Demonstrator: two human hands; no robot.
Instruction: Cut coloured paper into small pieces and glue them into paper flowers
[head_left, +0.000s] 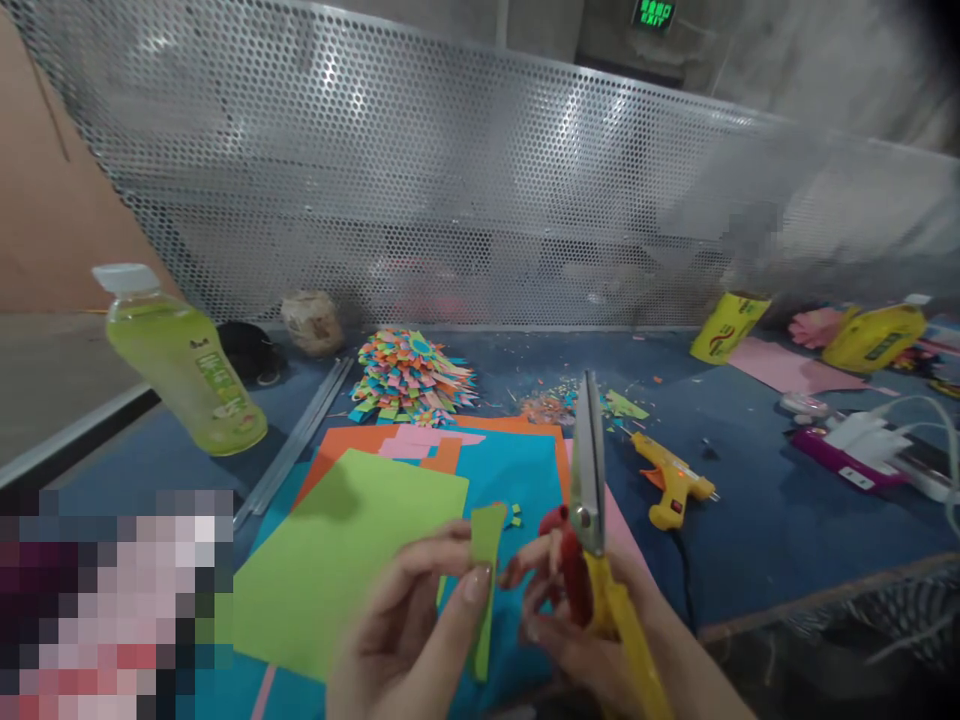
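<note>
Between the thumb and fingers of my left hand is a narrow green paper strip, held upright. My right hand is closed around scissors with red and yellow handles; their blades point up and away, apart from the strip, and look nearly closed. Under both hands lie sheets of coloured paper: a light green sheet on the left and a blue sheet beneath. Tiny green paper bits rest on the blue sheet just beyond the strip.
A colourful paper-fringe piece stands at the back beside paper scraps. To the right lie a yellow glue gun and a purple power strip. Clear glue sticks and a drink bottle are left. A perforated metal screen closes the back.
</note>
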